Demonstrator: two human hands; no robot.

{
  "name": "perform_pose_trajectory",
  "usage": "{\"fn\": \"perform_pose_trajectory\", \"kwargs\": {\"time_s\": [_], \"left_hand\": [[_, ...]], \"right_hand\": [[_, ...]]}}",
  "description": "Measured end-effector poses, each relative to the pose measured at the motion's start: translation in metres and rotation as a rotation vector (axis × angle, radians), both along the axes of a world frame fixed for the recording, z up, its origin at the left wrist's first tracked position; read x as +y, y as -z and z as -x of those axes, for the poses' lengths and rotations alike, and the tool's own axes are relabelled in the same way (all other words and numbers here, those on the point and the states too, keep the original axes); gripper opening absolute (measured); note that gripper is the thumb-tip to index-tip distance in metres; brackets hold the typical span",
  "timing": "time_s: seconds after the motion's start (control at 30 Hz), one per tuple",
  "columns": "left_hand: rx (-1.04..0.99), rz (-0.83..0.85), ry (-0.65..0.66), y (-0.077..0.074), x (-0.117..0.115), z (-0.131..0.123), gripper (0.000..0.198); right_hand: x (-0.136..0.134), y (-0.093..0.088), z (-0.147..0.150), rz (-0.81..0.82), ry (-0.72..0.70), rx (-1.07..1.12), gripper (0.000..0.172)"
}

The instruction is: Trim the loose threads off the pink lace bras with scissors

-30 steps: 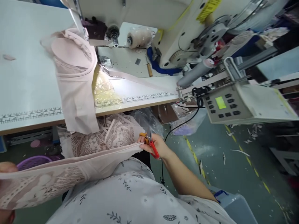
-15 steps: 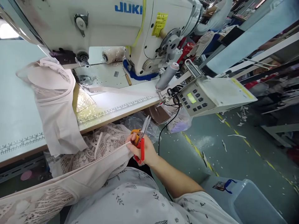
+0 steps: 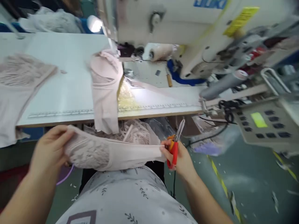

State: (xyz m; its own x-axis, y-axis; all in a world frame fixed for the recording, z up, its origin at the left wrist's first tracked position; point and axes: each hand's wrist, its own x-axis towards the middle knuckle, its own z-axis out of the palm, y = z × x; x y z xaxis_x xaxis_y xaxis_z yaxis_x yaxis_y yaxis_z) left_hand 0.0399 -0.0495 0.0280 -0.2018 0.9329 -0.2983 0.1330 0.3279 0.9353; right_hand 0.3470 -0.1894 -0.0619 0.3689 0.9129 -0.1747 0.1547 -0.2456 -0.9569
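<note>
Garment [image 3: 133,155], pale pink and part lace, spans my two hands, near the front edge of the white table [image 3: 67,77]. My left hand [image 3: 52,144] pinches its lace end between thumb and fingers; my right hand [image 3: 183,160] pinches the plain end, also holding scissors [image 3: 175,151], blades upward.

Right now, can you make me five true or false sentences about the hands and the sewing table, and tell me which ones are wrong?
1. The right hand holds scissors. True.
2. The left hand is empty. False: it grips the lacy garment.
3. The scissors' blades point at the patterned shirt. False: they point away from it.
4. The beige garment by the sewing machine hangs over the front edge of the table. True.
5. The control box has a lit yellow-green screen. True.
</note>
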Motion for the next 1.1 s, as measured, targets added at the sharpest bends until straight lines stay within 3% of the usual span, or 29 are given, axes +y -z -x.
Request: {"fn": "perform_pose_trajectory", "kwargs": {"time_s": [0.1,0.17,0.23,0.4,0.47,0.57,0.73,0.87,1.1], "left_hand": [[-0.180,-0.010,0.014,0.008,0.004,0.000,0.021],[-0.205,-0.010,0.068,0.008,0.007,-0.008,0.020],[-0.191,-0.015,0.155,0.004,0.008,-0.015,0.018],[0.003,-0.101,0.538,-0.013,0.004,-0.032,0.017],[0.046,-0.133,0.637,-0.018,0.004,-0.036,0.019],[0.056,-0.163,0.685,-0.019,0.005,-0.040,0.018],[0.048,-0.101,0.671,-0.012,0.012,-0.038,0.016],[-0.050,0.012,0.646,-0.010,0.017,-0.038,0.017],[-0.159,0.046,0.739,-0.008,0.022,-0.035,0.020]], "right_hand": [[0.003,0.017,-0.016,0.150,-0.060,-0.168,0.029],[0.008,0.015,-0.024,0.154,-0.097,-0.287,0.029],[0.018,0.002,-0.024,0.067,-0.193,-0.388,0.028],[0.065,-0.052,0.007,-0.201,-0.654,-0.470,0.043],[0.085,-0.068,0.023,-0.221,-0.802,-0.507,0.053],[0.108,-0.082,0.037,-0.155,-0.975,-0.607,0.058],[0.120,-0.087,0.038,-0.055,-1.063,-0.682,0.056],[0.122,-0.087,0.038,0.002,-1.057,-0.664,0.054],[0.122,-0.085,0.042,0.119,-1.042,-0.408,0.054]]}}
